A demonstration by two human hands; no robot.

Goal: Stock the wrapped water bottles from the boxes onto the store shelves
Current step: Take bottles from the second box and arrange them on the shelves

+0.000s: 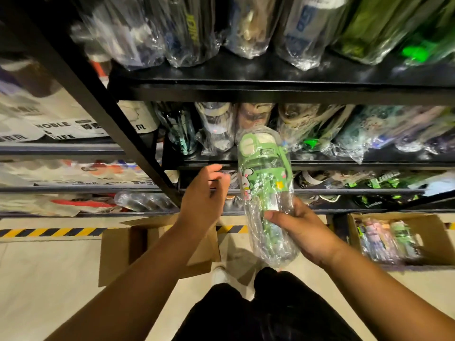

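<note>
Right fingers [273,215]: thumb pressed across the front of the wrap, the others curled behind it, gripping low on the green bottle [264,183].
Left fingers [216,172]: loosely bent, slightly apart, nothing held; close to the lip of the lower shelf [357,191], contact unclear.
Right hand [302,232]: sole carrier of the load.
Left hand [204,193]: free, raised beside the bottle's printed band.
Green bottle: in clear film, tilted, cap end up and forward, in front of the middle shelf [344,164], not resting on it.
Shelved bottles [216,129]: wrapped, packed in a tight row behind the cap.
Right box [433,222]: on the floor, more wrapped stock inside.
Left box [118,254]: on the floor under the left forearm, contents hidden.
Step in hand: probably bringing one bottle up for placing; plenty left to stock.
Next move: calls for finding or opening a gap in the row, then sliding the bottle in without snagging loose film.
</note>
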